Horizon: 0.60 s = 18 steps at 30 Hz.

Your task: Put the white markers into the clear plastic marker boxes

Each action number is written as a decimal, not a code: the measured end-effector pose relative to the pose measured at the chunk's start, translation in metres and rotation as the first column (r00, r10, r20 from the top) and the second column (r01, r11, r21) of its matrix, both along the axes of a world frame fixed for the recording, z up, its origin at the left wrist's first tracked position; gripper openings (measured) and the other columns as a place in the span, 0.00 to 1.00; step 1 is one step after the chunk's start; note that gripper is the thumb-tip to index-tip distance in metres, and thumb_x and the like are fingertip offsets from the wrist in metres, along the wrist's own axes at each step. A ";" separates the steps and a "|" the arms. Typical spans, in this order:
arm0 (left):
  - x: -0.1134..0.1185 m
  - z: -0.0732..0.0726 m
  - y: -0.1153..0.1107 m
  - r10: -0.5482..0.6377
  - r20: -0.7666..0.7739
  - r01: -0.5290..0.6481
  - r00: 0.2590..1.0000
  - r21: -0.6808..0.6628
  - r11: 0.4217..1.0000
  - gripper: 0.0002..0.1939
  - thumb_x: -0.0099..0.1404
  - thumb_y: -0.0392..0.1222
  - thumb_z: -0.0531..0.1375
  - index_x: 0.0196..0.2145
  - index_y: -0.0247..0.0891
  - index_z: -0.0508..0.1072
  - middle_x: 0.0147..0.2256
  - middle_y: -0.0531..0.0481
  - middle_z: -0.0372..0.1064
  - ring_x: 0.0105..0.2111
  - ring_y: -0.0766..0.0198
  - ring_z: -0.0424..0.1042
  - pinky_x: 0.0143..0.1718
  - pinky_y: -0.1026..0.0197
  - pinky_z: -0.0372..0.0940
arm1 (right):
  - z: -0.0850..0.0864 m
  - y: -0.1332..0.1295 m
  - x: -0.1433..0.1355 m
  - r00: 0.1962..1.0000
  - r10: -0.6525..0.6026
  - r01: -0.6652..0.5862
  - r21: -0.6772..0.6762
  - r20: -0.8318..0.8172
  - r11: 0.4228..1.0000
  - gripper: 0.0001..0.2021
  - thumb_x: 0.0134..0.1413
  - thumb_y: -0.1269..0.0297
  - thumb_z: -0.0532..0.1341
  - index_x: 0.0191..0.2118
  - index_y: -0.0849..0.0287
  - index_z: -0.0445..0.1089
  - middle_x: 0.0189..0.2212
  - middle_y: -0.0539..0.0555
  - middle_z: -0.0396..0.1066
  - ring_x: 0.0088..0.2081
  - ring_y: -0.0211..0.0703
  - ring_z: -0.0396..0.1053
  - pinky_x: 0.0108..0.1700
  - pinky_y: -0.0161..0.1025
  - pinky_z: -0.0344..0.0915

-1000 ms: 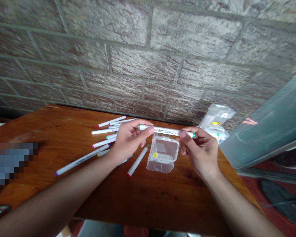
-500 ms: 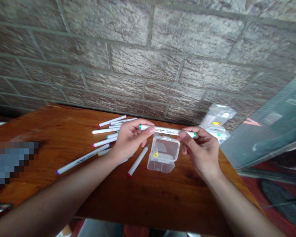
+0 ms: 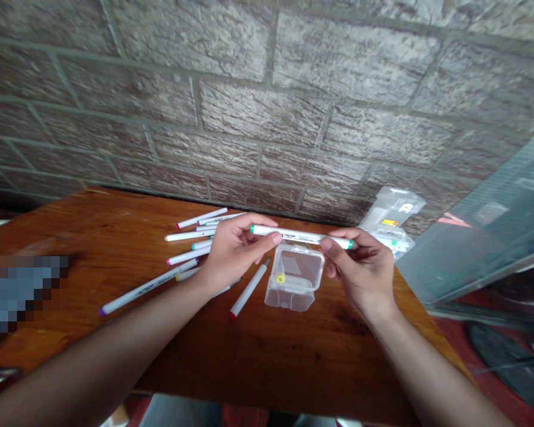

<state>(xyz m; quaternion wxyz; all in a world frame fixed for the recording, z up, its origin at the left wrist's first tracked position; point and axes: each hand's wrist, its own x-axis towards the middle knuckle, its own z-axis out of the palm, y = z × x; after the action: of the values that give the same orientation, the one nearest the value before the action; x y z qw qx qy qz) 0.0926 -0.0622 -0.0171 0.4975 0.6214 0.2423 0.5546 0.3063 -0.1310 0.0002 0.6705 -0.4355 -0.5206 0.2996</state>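
Observation:
Between my two hands a white marker [image 3: 300, 235] with green ends is held level above the table. My left hand [image 3: 235, 249] pinches it near its left end, thumb in front. Near the other end, my right hand [image 3: 367, 267] grips it between thumb and fingers. Below the marker stands a small clear plastic box [image 3: 290, 298] with its lid raised and a round yellow sticker on it. A white marker with a red end [image 3: 249, 290] lies left of that box. Several more markers [image 3: 189, 236] with coloured ends lie around and partly behind my left hand.
The wooden table [image 3: 267, 362] meets a stone-block wall [image 3: 231, 148] at the back. At the right rear stand clear plastic containers [image 3: 394, 213], partly behind my right hand. A pixelated dark object [image 3: 22, 296] lies at the left. Beyond the right edge is a glass panel [image 3: 493, 219].
Almost nothing differs. Both hands still hold the green-ended marker in nearly the same place; my right thumb has shifted very slightly to the left.

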 end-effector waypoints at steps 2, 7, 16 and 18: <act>0.000 0.000 0.000 -0.002 0.003 0.002 1.000 0.001 1.000 0.14 0.57 0.44 0.77 0.39 0.37 0.82 0.24 0.54 0.73 0.17 0.73 0.65 0.16 0.70 0.58 | 0.000 0.000 0.000 1.000 -0.002 0.002 0.006 0.004 1.000 0.14 0.49 0.59 0.79 0.36 0.57 0.78 0.15 0.45 0.71 0.14 0.34 0.63 0.16 0.30 0.59; -0.002 0.000 0.000 -0.036 0.024 0.036 0.999 -0.003 0.999 0.12 0.65 0.46 0.72 0.42 0.37 0.83 0.28 0.51 0.77 0.17 0.72 0.66 0.18 0.68 0.61 | 0.000 0.002 0.001 0.997 0.012 -0.016 -0.047 -0.079 0.999 0.16 0.49 0.55 0.78 0.38 0.57 0.78 0.24 0.50 0.79 0.15 0.33 0.65 0.15 0.31 0.58; -0.002 0.001 0.000 -0.007 -0.003 0.007 1.000 0.009 1.000 0.12 0.63 0.47 0.73 0.40 0.37 0.82 0.25 0.53 0.74 0.17 0.72 0.65 0.17 0.69 0.60 | -0.001 0.001 0.001 0.996 0.038 -0.041 -0.041 -0.079 0.998 0.14 0.50 0.57 0.78 0.38 0.57 0.78 0.24 0.50 0.79 0.15 0.34 0.66 0.15 0.31 0.59; -0.001 0.001 0.000 0.010 -0.013 -0.010 1.000 0.017 1.000 0.14 0.61 0.47 0.74 0.39 0.37 0.81 0.22 0.54 0.72 0.16 0.72 0.65 0.16 0.69 0.59 | 0.000 0.000 0.000 0.999 0.022 -0.024 -0.033 -0.049 0.999 0.14 0.50 0.58 0.78 0.37 0.57 0.78 0.20 0.48 0.77 0.15 0.34 0.65 0.15 0.31 0.59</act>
<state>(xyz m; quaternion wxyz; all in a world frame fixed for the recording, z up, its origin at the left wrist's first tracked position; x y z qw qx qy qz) 0.0917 -0.0618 -0.0163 0.4879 0.6281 0.2440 0.5549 0.3067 -0.1309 -0.0001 0.6720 -0.4334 -0.5041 0.3264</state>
